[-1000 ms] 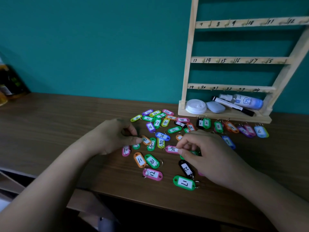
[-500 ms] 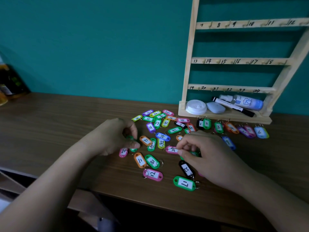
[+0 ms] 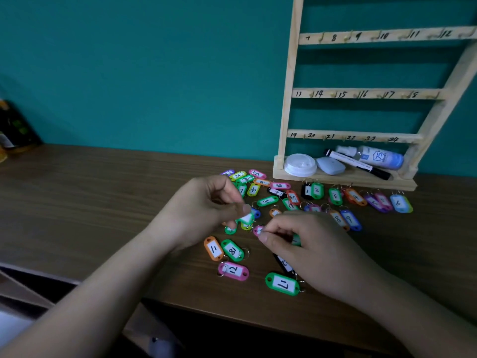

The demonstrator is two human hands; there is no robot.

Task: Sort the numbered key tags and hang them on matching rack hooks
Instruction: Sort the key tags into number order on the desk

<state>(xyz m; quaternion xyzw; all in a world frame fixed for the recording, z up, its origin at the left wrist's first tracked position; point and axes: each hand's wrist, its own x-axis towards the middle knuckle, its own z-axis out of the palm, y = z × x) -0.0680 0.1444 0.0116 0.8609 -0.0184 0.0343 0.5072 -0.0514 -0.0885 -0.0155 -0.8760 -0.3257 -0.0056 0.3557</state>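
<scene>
Several coloured numbered key tags lie scattered on the wooden table (image 3: 90,202) before a wooden rack (image 3: 366,94) whose hooks are numbered 7 to 24. My left hand (image 3: 204,210) is lifted over the pile and pinches a green tag (image 3: 246,218) between thumb and fingers. My right hand (image 3: 307,249) rests on the table, pinching a pink tag (image 3: 258,230). Tags 1 to 6 (image 3: 335,196) lie in a row by the rack's base. Near the front edge are an orange 11 (image 3: 213,248), a green 18 (image 3: 232,250), a pink 12 (image 3: 233,271) and a green 17 (image 3: 282,284).
On the rack's bottom shelf sit a white lid (image 3: 300,164), a pale pebble-shaped object (image 3: 331,165), a black marker (image 3: 358,164) and a spray bottle (image 3: 374,157). A dark packet (image 3: 15,127) stands far left against the teal wall. The table's front edge runs just below my wrists.
My left hand has picked a green tag out of the pile and raised it off the table. My right hand has stayed on the pink tag.
</scene>
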